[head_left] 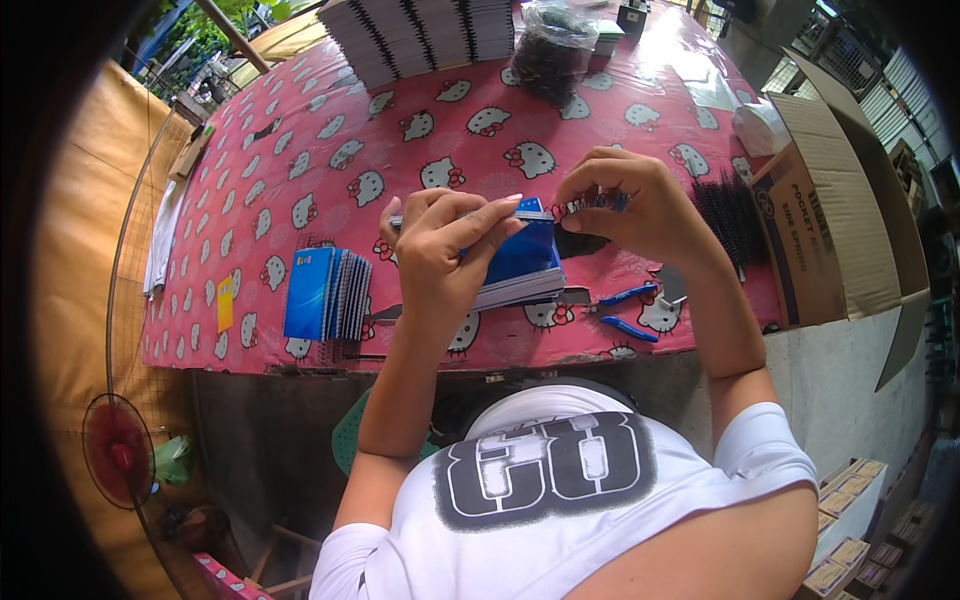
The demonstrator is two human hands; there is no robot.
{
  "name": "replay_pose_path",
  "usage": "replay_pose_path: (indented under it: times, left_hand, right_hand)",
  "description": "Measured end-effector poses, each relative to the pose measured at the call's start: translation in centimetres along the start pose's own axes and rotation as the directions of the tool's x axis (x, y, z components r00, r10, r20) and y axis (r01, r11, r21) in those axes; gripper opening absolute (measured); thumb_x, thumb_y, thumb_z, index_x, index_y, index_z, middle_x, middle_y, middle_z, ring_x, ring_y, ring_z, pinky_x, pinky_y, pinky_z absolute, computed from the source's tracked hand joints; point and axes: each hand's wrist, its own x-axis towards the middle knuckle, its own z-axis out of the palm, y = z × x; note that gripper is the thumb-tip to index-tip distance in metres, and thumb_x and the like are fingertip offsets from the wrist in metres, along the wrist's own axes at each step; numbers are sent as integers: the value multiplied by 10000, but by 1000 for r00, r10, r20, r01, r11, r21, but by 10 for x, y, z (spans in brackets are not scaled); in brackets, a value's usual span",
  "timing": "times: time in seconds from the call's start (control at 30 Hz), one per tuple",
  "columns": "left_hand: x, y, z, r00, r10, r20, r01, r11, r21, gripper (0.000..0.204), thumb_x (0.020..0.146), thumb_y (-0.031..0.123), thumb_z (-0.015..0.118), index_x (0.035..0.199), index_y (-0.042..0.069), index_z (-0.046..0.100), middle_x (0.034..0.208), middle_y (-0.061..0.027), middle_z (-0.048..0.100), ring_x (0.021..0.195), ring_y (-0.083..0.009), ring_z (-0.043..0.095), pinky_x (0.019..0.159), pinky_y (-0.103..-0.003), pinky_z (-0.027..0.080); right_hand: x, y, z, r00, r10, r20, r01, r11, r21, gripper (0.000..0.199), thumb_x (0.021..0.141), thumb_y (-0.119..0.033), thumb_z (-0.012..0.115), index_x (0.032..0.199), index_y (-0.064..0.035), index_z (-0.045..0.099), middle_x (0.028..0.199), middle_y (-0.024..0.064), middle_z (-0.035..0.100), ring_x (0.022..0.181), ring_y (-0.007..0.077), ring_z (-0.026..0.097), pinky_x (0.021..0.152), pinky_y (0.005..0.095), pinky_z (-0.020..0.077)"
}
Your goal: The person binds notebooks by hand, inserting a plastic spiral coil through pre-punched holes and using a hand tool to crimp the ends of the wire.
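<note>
The left hand [440, 245] clamps 1 blue-covered paper notebook [520, 255] upright so the right hand [640, 205] can pinch a black wire spiral binding [592, 204] along its top edge.

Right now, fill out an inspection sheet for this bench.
Surface: table under a red cartoon-cat cloth.
Job's things: blue-covered notebook held on edge; a short spiral wire at its top edge.
Clutter: row of blue notebooks at left, blue-handled pliers, stacks of notebooks at the far edge, bag of dark coils, black coils at right.
Fingers: left hand grips the notebook; right hand pinches the wire.
Cables: nothing seen.
Surroundings: open cardboard box at right, red fan lower left.
</note>
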Motion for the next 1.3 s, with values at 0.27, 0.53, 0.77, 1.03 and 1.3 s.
replay_pose_path:
  times: [0.27, 0.53, 0.77, 1.03, 1.3]
  left_hand:
    - [3, 3, -4, 995, 97, -7, -96, 993, 73, 232, 739, 160, 759, 964, 105, 749, 827, -26, 679, 834, -171, 584, 797, -316, 406]
    - [-3, 3, -4, 993, 90, -76, -71, 974, 216, 282, 722, 223, 788, 964, 87, 734, 837, -54, 678, 837, -198, 607, 785, -333, 439]
    - [-4, 1, -8, 996, 81, -26, -77, 989, 127, 244, 710, 171, 787, 927, 77, 728, 832, -53, 681, 815, -198, 607, 747, -325, 451]
    - [-5, 3, -10, 998, 63, -19, -61, 992, 108, 235, 692, 127, 785, 915, 83, 726, 829, -33, 688, 802, -183, 608, 743, -322, 433]
    - [-4, 3, -7, 997, 75, -22, -71, 988, 140, 235, 691, 138, 789, 911, 89, 723, 829, -27, 688, 801, -173, 608, 759, -317, 408]
  right_hand:
    - [3, 4, -6, 967, 132, 220, -163, 978, 129, 210, 762, -69, 724, 969, -42, 695, 802, 63, 650, 716, 187, 615, 665, 298, 486]
    - [-14, 0, 17, 969, -219, -113, 192, 959, -208, 242, 778, -29, 688, 1019, -18, 666, 806, 79, 601, 720, 193, 619, 643, 282, 488]
    - [-13, -12, 20, 993, -88, -73, 74, 981, -177, 215, 829, -139, 657, 1019, -73, 582, 895, 87, 600, 784, 279, 633, 641, 372, 489]
    - [-11, -22, 33, 984, -129, -126, 80, 937, -340, 237, 835, -237, 674, 970, -60, 593, 832, 96, 579, 749, 274, 613, 626, 354, 479]
    - [-5, -25, 37, 974, -152, -171, 85, 935, -345, 192, 849, -247, 647, 890, -62, 619, 820, 109, 591, 738, 331, 615, 626, 398, 486]
